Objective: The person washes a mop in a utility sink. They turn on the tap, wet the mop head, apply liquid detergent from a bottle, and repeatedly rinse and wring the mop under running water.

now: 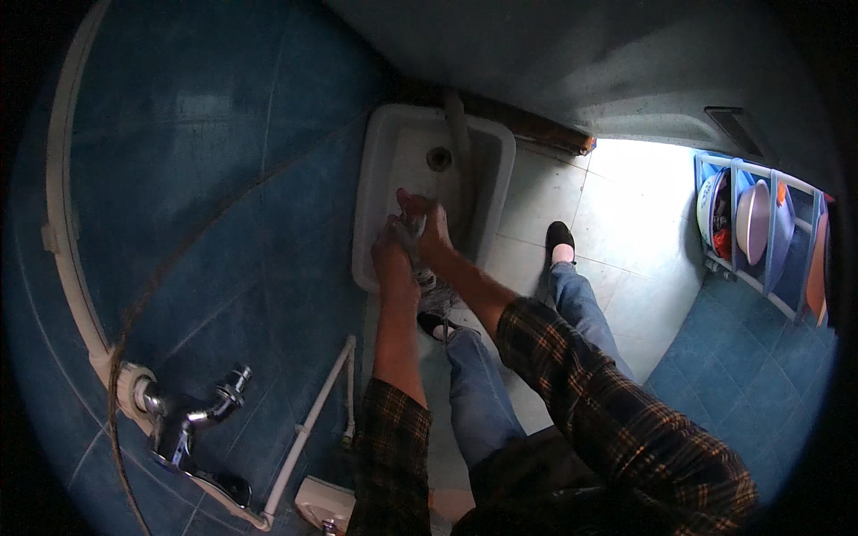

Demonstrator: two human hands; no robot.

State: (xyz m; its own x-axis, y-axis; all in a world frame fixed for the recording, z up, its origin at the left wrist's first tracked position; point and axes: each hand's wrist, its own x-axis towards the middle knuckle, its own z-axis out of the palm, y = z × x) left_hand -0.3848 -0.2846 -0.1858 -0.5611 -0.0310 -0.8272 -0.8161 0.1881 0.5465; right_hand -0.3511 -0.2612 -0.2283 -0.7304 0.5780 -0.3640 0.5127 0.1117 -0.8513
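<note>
Both hands are low over a white mop sink (pixel 499 174) with a dark round drain (pixel 438 159). My left hand (pixel 394 261) and my right hand (pixel 434 231) are close together, fingers curled around a bunched grey cloth-like thing (pixel 406 240). Most of it is hidden by the fingers, and the dim light blurs its shape. Something small and reddish (pixel 403 197) shows at the far end of the hands; whether it is a fingertip or a piece of material is unclear. Greyish strands (pixel 436 295) show below my wrists at the sink's near edge.
A chrome tap (pixel 191 415) juts from the blue tiled wall at left, near white pipes (pixel 312 429) and a loose hose (pixel 201 231). A pipe (pixel 458 127) drops into the sink. A rack (pixel 771 234) holding basins stands at right, beyond the pale tiled floor (pixel 529 201).
</note>
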